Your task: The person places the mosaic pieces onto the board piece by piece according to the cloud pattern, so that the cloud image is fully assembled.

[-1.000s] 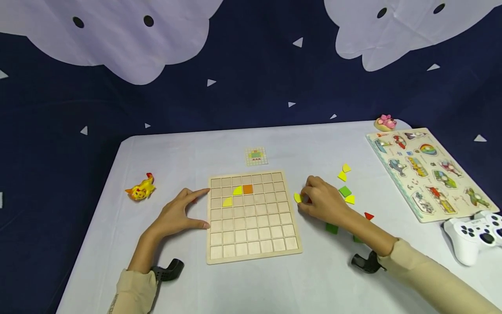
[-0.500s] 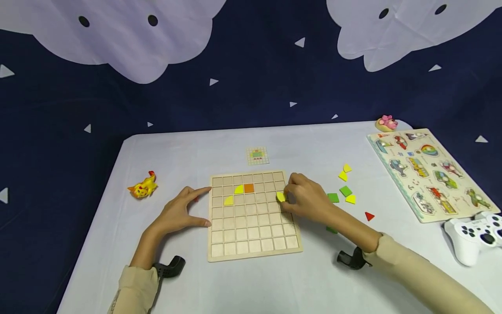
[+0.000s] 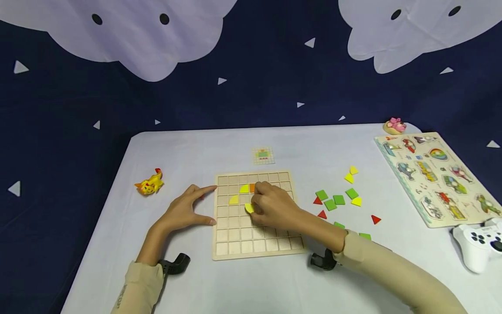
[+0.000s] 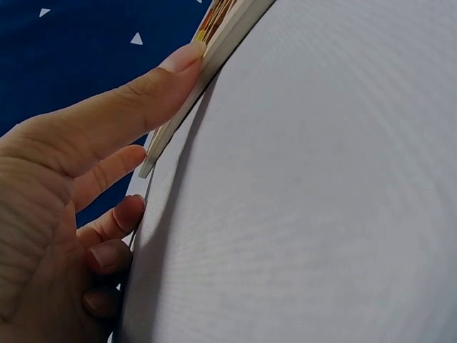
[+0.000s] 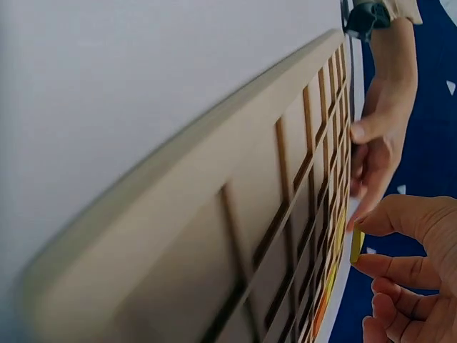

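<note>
A wooden grid board [image 3: 243, 241] lies flat on the white table. Two yellow quarter-circle tiles and an orange square tile [image 3: 252, 188] sit in its cells near the top. Thumb and index finger of my left hand [image 3: 184, 211] are spread along the board's left edge, touching it; the other fingers hang loosely beneath, as the left wrist view shows. Over the middle of the board, my right hand [image 3: 276, 208] pinches another yellow quarter-circle tile [image 3: 249, 208] between thumb and index finger. In the right wrist view that tile [image 5: 357, 245] is seen edge-on, held above the grid.
Behind the board lies a small pattern card [image 3: 263, 155]. Loose green squares [image 3: 330, 204], red triangles [image 3: 322, 214] and yellow tiles [image 3: 354, 170] are scattered to the right. Farther right are a picture puzzle board [image 3: 439, 179] and a white game controller [image 3: 476, 246]. A yellow cat figure [image 3: 150, 183] lies at left.
My right hand has carried the yellow tile leftward from beside the loose pieces to over the board's middle. The left hand has stayed at the board's edge.
</note>
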The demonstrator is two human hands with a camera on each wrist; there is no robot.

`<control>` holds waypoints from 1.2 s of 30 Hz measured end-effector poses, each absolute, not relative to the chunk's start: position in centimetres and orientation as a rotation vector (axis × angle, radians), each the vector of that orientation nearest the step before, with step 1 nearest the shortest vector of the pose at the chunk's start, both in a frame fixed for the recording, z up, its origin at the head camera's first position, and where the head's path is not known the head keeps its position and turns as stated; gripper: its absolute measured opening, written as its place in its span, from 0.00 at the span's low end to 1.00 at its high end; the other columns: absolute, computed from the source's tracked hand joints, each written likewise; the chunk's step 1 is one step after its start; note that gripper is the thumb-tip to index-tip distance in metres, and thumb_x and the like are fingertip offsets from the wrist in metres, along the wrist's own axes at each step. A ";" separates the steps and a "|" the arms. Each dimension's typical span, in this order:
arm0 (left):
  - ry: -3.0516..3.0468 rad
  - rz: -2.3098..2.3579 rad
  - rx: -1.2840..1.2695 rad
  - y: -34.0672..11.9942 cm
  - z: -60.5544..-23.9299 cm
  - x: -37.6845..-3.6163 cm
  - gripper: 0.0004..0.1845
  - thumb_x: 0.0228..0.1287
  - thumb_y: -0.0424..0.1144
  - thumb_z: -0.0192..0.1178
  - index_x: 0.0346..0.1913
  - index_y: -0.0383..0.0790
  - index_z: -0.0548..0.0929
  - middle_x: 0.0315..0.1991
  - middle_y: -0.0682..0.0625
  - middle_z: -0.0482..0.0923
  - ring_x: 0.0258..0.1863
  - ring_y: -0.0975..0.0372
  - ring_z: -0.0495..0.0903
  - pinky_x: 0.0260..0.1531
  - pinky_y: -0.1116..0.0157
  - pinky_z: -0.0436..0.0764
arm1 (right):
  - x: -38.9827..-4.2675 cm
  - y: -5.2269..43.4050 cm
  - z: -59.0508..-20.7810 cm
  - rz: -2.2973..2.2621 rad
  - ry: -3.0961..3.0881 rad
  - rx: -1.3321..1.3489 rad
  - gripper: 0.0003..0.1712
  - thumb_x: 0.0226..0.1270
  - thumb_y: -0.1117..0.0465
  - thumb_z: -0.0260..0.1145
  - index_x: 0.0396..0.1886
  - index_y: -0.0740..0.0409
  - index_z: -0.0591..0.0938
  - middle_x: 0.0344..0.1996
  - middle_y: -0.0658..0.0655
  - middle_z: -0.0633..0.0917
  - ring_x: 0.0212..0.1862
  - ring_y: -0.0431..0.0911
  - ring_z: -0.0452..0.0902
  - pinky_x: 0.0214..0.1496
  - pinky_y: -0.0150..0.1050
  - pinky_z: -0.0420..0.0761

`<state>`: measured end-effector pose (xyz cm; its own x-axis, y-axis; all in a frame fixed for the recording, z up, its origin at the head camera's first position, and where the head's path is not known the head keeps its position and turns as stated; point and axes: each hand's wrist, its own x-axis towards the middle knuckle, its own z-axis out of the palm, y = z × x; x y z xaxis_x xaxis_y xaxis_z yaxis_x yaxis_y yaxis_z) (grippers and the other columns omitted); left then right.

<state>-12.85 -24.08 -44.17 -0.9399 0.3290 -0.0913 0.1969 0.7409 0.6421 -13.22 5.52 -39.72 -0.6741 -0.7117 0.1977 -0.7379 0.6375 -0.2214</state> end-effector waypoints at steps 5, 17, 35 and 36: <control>2.735 0.985 0.419 -24.0 -44.1 -12.9 0.52 0.38 0.60 0.80 0.72 0.58 0.70 0.40 0.52 0.66 0.36 0.60 0.66 0.37 0.61 0.66 | -13.3 3.6 -39.8 0.422 -2.764 1.284 0.11 0.56 0.56 0.73 0.20 0.51 0.81 0.32 0.50 0.76 0.34 0.42 0.69 0.34 0.32 0.72; 2.729 0.997 0.411 -24.0 -44.1 -12.8 0.52 0.37 0.61 0.80 0.72 0.60 0.70 0.40 0.52 0.65 0.35 0.61 0.66 0.36 0.61 0.65 | -13.3 1.3 -40.9 0.418 -2.774 1.276 0.05 0.57 0.62 0.71 0.25 0.56 0.84 0.30 0.51 0.75 0.32 0.42 0.67 0.31 0.30 0.71; 2.743 0.993 0.415 -24.0 -43.8 -12.8 0.52 0.37 0.59 0.80 0.72 0.58 0.70 0.40 0.53 0.65 0.36 0.61 0.66 0.37 0.61 0.66 | -12.8 1.5 -40.6 0.430 -2.798 1.150 0.08 0.58 0.56 0.74 0.34 0.55 0.86 0.33 0.53 0.77 0.35 0.45 0.69 0.34 0.34 0.73; 2.742 0.991 0.415 -24.0 -43.8 -12.7 0.52 0.37 0.60 0.80 0.72 0.58 0.70 0.40 0.53 0.65 0.36 0.61 0.66 0.37 0.61 0.66 | -12.8 1.7 -40.5 0.457 -2.811 1.142 0.10 0.58 0.55 0.75 0.35 0.55 0.86 0.33 0.53 0.77 0.36 0.45 0.69 0.35 0.35 0.73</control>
<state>-12.73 -24.04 -43.83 -0.9413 0.3257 -0.0884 0.1940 0.7365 0.6480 -12.78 1.73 -40.46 -0.7205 -0.6702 0.1779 -0.6921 0.6788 -0.2455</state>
